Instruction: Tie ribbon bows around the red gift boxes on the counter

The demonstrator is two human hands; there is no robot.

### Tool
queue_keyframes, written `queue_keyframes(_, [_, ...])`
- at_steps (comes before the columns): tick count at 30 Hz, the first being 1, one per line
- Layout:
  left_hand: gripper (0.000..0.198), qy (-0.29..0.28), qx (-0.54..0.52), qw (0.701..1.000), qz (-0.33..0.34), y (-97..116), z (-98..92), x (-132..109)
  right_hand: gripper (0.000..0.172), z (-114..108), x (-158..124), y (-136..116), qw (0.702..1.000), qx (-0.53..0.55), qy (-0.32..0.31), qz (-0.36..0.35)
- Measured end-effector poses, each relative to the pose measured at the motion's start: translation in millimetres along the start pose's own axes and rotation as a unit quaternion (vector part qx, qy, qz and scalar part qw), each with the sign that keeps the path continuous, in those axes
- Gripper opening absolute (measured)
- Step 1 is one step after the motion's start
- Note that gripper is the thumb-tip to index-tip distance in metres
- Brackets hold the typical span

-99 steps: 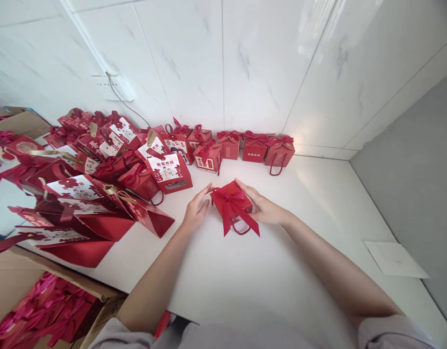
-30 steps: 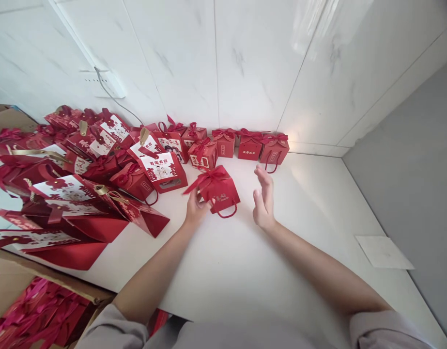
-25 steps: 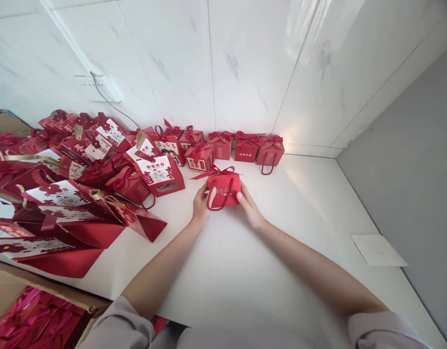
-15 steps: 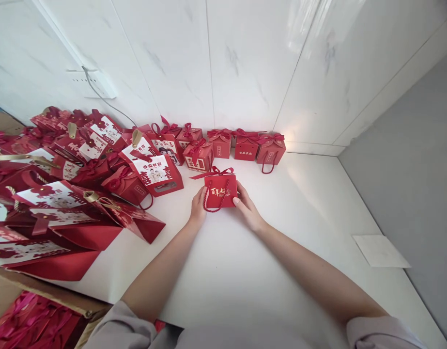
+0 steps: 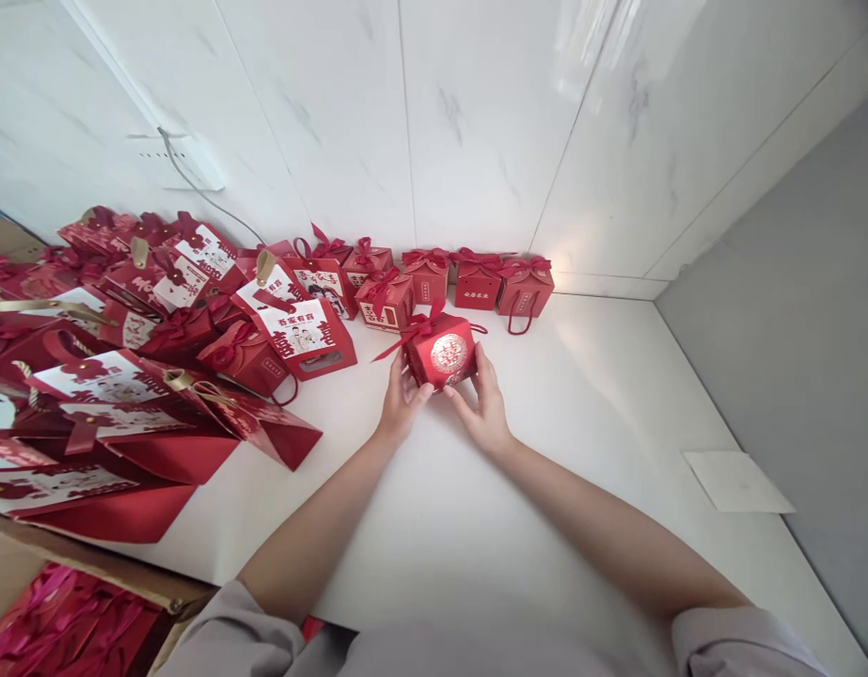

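L hand & R hand grip red box, left/right sides; prob. light, stiff card, crushable; best held there, not far bow.

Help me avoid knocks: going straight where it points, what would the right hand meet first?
The red card box with the round pale emblem, which the right hand touches; beyond, perhaps a red ribbon-topped box; depth is unclear.
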State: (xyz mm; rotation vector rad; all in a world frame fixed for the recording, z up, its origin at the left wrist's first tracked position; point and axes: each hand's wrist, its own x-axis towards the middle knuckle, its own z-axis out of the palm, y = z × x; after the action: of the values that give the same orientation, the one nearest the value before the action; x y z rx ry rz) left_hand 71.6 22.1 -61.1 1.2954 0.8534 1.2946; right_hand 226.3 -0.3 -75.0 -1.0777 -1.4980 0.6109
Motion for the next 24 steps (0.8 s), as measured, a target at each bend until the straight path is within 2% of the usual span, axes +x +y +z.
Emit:
queue_keyframes(4, [0.070, 0.063, -0.060, 0.995, -0.048, 7, -2.3, 2, 0.076, -7, -4, -15, 0.995, -0.031, -0.053, -0.083])
queue_keyframes(7, [0.058, 0.049, -0.156, 0.980, -0.111, 16, -5.8, -1, 0.075, -9, -6, -17, 0.992, -0.051, -0.021, -0.113])
queue_keyframes(9, [0.064, 0.029, -0.205, 0.964, -0.167, 24, -7.8, -3, 0.072, -10, -6, -16, 0.990, -0.064, 0.004, -0.125])
queue_keyframes(12, [0.076, 0.019, -0.251, 0.943, -0.218, 33, -9.7, -5, 0.069, -12, -5, -13, 0.991, -0.071, 0.016, -0.111])
queue_keyframes(16, [0.069, 0.030, -0.297, 0.917, -0.263, 37, -11.3, -4, 0.067, -12, -2, -11, 0.995, -0.054, 0.006, -0.079])
queue_keyframes(24, [0.063, -0.015, -0.348, 0.875, -0.338, 32, -15.1, -3, 0.065, -10, -1, -6, 0.998, -0.008, -0.016, -0.065])
